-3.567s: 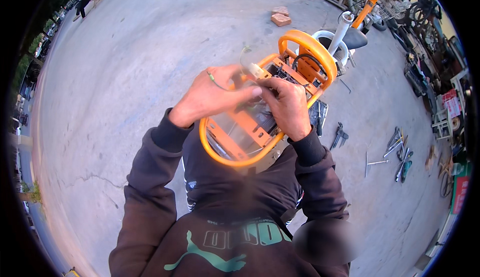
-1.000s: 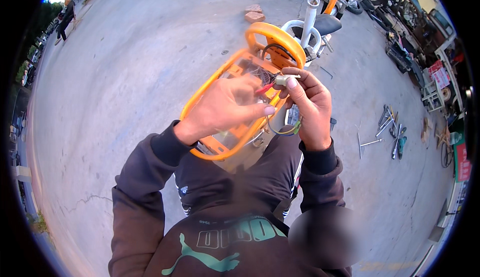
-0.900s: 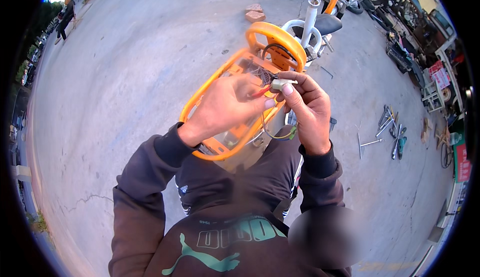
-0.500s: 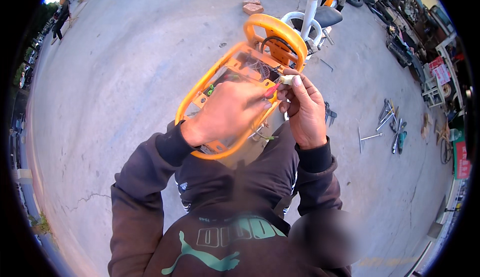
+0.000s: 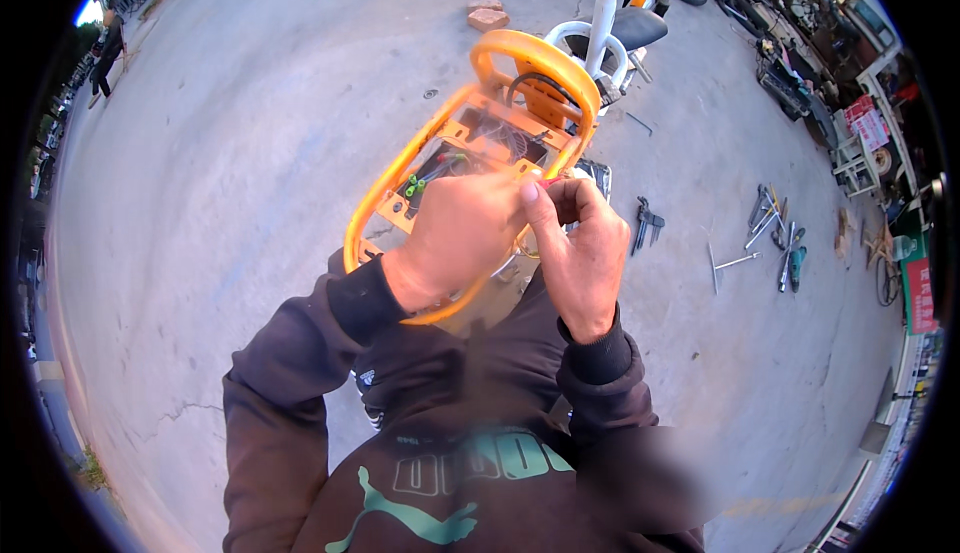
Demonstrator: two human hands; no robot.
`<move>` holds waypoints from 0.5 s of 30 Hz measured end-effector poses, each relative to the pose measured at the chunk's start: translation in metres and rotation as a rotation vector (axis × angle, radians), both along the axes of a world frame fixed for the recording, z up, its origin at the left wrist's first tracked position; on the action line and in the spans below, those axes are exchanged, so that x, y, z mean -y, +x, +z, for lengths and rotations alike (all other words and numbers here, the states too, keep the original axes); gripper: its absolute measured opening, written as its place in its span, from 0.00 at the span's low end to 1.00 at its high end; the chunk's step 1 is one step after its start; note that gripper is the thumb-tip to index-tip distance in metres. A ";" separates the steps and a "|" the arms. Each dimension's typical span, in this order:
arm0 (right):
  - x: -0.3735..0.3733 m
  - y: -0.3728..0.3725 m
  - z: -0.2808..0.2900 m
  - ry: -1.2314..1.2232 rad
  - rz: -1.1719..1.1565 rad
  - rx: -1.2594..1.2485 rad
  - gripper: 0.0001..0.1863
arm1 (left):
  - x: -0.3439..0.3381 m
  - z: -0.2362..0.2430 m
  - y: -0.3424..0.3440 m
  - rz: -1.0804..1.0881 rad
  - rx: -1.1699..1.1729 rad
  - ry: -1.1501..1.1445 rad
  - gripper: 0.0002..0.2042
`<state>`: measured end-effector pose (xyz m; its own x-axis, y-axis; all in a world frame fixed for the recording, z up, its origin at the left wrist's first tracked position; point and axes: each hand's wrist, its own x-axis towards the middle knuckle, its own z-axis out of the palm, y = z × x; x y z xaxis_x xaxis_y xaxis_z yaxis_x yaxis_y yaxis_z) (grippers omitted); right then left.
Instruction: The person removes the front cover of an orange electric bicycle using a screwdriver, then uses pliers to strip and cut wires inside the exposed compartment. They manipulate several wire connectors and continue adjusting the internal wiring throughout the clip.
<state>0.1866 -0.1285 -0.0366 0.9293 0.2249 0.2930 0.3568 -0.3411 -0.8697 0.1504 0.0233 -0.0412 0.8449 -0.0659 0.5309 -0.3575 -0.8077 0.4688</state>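
An orange tubular frame point(image 5: 365, 221) rises from between my legs, holding orange crossbars point(image 5: 526, 128), tangled wires point(image 5: 500, 143) and small green terminals point(image 5: 412, 185). My left hand point(image 5: 462, 233) is over its near half, fingers curled and hidden behind its back, meeting my right hand. My right hand point(image 5: 578, 253) has thumb and index finger pinched by a red wire point(image 5: 554, 180) at the frame's right side. Whatever else lies between my fingertips is hidden.
A white steering tube point(image 5: 603, 23) and dark seat point(image 5: 640, 28) stand beyond the frame. Bricks point(image 5: 488, 17) lie farther off. Pliers point(image 5: 645, 223) and several wrenches and tools point(image 5: 770, 215) lie on the right, before piled bikes and clutter point(image 5: 800, 103). A person point(image 5: 106, 58) stands far upper left.
My right hand has moved left and my left hand slightly right, bringing them together. The white connector seen earlier in my right fingers is now hidden. The whole view has shifted slightly.
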 end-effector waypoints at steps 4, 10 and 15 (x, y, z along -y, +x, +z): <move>0.002 0.002 -0.005 0.021 -0.011 -0.082 0.15 | 0.004 0.003 0.000 0.030 0.026 0.032 0.07; 0.017 0.007 -0.023 0.037 0.180 -0.073 0.09 | -0.001 0.005 0.000 -0.033 -0.032 -0.067 0.12; 0.031 0.011 -0.016 -0.078 0.287 0.118 0.06 | -0.003 0.006 0.000 -0.047 -0.169 -0.199 0.10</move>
<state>0.1977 -0.1597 -0.0523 0.7854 0.4987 0.3666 0.5450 -0.2764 -0.7916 0.1505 0.0265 -0.0352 0.9210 -0.0157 0.3892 -0.2958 -0.6782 0.6727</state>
